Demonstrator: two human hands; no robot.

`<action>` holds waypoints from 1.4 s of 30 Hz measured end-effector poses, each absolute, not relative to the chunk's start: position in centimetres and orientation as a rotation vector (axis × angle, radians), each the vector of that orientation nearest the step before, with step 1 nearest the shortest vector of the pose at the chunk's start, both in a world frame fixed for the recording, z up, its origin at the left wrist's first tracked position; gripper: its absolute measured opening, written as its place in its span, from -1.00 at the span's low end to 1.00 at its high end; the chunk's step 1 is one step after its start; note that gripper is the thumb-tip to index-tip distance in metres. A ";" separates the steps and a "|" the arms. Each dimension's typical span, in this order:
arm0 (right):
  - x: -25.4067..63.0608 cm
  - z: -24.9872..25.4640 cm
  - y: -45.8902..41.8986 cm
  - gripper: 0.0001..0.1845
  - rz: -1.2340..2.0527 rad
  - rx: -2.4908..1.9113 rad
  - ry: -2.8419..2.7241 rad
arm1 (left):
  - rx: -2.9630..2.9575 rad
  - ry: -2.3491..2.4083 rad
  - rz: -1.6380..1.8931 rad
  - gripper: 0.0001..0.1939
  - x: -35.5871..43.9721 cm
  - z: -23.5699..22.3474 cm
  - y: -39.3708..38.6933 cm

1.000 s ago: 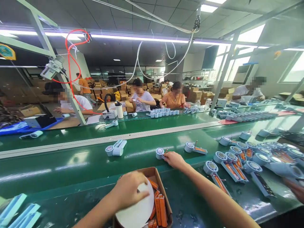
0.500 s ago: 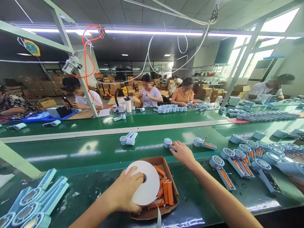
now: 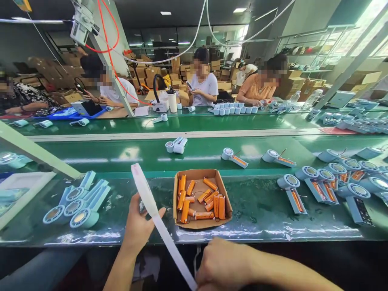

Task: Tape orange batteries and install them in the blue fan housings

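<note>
A roll of white tape (image 3: 143, 190) stands on edge in my left hand (image 3: 140, 224), its fingers and thumb wrapped about the roll. A strip of the tape runs down from the roll to my right hand (image 3: 222, 262), which is closed on its loose end near the bottom of the view. The fingertips there are partly hidden. Just beyond my hands lies an open cardboard box (image 3: 178, 223) holding several orange batteries (image 3: 216, 207) with thin wires. To its left several pale blue fan housings (image 3: 84, 218) lie on the green bench.
Blue fan housings with orange batteries in their handles (image 3: 295, 198) crowd the right of the bench. A pair of blue housings (image 3: 176, 145) lies on the green belt (image 3: 136, 161). A white foam tray (image 3: 33, 182) sits far left. Several co-workers sit across the line.
My left hand lifted the roll off the box and turned it on edge. My right hand let go of a housing on the belt and came down to the tape's end. The view tilted down.
</note>
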State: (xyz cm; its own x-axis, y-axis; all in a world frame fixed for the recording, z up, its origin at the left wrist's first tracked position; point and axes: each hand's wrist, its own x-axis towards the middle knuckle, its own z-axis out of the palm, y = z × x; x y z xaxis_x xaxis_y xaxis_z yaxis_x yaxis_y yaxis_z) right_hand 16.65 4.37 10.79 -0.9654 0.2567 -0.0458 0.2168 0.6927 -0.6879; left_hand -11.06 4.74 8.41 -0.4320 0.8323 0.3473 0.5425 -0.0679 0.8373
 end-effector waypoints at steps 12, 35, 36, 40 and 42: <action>16.5 12.8 18.2 -0.70 0.362 -1.594 -2.565 | 2.230 1.842 1.286 -0.32 -8.0 7.1 3.8; 19.1 15.0 11.8 -0.42 1.353 -0.925 -1.576 | 2.773 1.855 1.073 -0.19 -7.4 10.5 2.7; 19.1 14.9 11.6 -0.39 1.325 -0.964 -1.619 | 2.769 1.856 1.065 -0.20 -7.3 10.6 2.7; 19.1 14.5 10.7 -0.44 1.323 -1.023 -1.705 | 2.784 1.864 1.059 -0.22 -6.9 11.0 2.7; 19.2 14.0 10.4 -0.53 1.418 -0.920 -1.630 | 2.794 1.874 1.049 -0.23 -6.9 11.2 2.8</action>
